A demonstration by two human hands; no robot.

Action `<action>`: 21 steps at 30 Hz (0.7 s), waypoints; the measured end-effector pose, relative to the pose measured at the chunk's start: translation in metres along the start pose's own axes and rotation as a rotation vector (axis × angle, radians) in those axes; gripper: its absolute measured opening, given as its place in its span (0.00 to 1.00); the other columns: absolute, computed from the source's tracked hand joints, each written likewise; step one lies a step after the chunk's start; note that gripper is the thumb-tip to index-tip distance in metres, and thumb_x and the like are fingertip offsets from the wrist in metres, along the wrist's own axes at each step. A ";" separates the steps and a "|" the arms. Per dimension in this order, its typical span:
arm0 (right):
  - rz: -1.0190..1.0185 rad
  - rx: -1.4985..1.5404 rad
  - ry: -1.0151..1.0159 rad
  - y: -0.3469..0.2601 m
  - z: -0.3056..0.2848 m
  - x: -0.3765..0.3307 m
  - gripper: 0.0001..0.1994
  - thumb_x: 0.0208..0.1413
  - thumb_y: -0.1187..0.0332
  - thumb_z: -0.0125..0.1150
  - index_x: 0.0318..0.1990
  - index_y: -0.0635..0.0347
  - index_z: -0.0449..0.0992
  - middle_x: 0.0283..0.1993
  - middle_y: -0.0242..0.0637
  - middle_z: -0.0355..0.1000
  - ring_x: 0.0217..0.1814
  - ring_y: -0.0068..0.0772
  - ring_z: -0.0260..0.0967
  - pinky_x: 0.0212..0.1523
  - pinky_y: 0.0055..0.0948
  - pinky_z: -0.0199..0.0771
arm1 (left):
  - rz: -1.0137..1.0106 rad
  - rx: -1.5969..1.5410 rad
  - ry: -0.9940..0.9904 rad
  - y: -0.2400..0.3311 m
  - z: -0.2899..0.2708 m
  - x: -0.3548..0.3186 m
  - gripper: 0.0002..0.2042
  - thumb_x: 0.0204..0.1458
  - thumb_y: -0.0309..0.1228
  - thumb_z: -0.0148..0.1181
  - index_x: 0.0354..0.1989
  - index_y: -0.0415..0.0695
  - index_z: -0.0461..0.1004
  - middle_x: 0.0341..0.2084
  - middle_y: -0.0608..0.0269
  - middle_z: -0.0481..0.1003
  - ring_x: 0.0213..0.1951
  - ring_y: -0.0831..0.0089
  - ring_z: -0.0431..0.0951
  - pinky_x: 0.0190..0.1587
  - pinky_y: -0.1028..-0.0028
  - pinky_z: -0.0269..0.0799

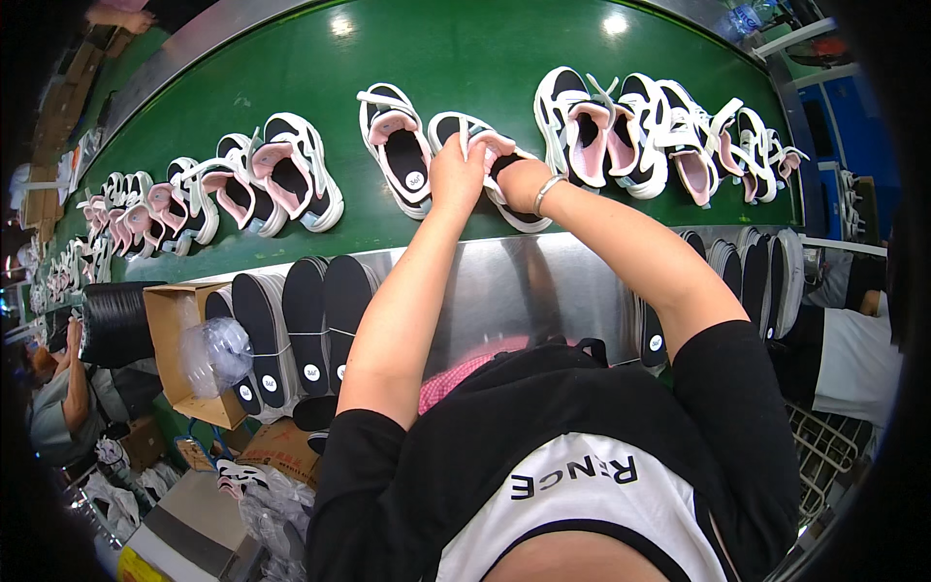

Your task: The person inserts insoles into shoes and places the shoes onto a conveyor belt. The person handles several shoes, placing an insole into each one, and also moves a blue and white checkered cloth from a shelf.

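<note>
A black, white and pink sneaker [444,126] lies tilted on the green bench surface [427,48] before me. My left hand [457,177] is closed on its pink tongue [497,143] and white lace near the front of the opening. My right hand [522,184], with a bangle at the wrist, reaches into the shoe's opening; its fingers are hidden inside. Just left of this shoe stands a matching sneaker [371,118], with a black insole [404,160] bearing a round white sticker showing inside it.
More sneakers line the bench on the left [308,175] and right [558,107]. Below the bench edge, a metal shelf [504,291] holds bundled black insoles [260,330] beside a cardboard box [167,339] and a clear plastic roll [218,354]. Another person's arm [76,373] shows at far left.
</note>
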State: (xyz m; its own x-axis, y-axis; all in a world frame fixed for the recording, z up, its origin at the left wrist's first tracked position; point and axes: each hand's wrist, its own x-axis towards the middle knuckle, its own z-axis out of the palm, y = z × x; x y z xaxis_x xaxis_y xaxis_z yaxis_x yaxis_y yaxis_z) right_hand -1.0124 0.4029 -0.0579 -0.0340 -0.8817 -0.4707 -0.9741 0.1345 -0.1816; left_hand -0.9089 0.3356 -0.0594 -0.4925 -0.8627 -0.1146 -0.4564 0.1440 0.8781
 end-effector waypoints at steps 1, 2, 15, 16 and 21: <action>-0.017 -0.006 -0.067 0.000 -0.004 0.001 0.08 0.41 0.70 0.47 0.24 0.62 0.74 0.30 0.46 0.71 0.34 0.41 0.69 0.36 0.34 0.68 | -0.005 -0.010 -0.010 -0.002 0.000 0.000 0.19 0.44 0.36 0.52 0.41 0.32 0.66 0.34 0.46 0.71 0.38 0.62 0.72 0.41 0.72 0.65; 0.002 -0.045 -0.192 -0.003 -0.009 0.003 0.09 0.42 0.69 0.46 0.26 0.62 0.74 0.32 0.46 0.71 0.36 0.40 0.69 0.38 0.32 0.67 | -0.009 -0.022 -0.019 -0.003 0.000 0.001 0.19 0.44 0.36 0.52 0.41 0.32 0.66 0.34 0.46 0.71 0.38 0.62 0.72 0.41 0.72 0.65; 0.035 -0.157 -0.026 -0.001 -0.003 0.000 0.10 0.43 0.68 0.47 0.30 0.58 0.75 0.33 0.41 0.72 0.36 0.36 0.70 0.35 0.30 0.69 | 0.050 0.007 0.042 0.002 0.003 0.003 0.19 0.45 0.37 0.51 0.40 0.33 0.66 0.34 0.46 0.71 0.38 0.57 0.72 0.40 0.70 0.65; 0.003 -0.148 -0.044 0.004 -0.003 -0.005 0.10 0.43 0.68 0.47 0.30 0.59 0.75 0.33 0.41 0.72 0.36 0.37 0.70 0.35 0.30 0.69 | 0.038 0.035 0.032 0.003 0.004 0.001 0.19 0.45 0.37 0.51 0.39 0.33 0.67 0.33 0.45 0.71 0.38 0.56 0.72 0.40 0.69 0.65; -0.053 -0.083 -0.211 -0.005 -0.031 -0.048 0.10 0.37 0.70 0.47 0.28 0.59 0.75 0.32 0.40 0.72 0.36 0.37 0.69 0.47 0.49 0.52 | 0.058 0.027 0.069 -0.002 0.003 -0.003 0.18 0.45 0.37 0.50 0.39 0.35 0.67 0.31 0.44 0.71 0.36 0.54 0.72 0.38 0.68 0.65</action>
State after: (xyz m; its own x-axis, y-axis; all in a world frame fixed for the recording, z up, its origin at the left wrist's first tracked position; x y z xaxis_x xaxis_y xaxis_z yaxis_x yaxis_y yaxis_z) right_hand -1.0125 0.4306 -0.0078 0.0570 -0.7713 -0.6340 -0.9886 0.0449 -0.1436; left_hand -0.9085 0.3396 -0.0622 -0.4671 -0.8837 -0.0309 -0.4488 0.2069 0.8693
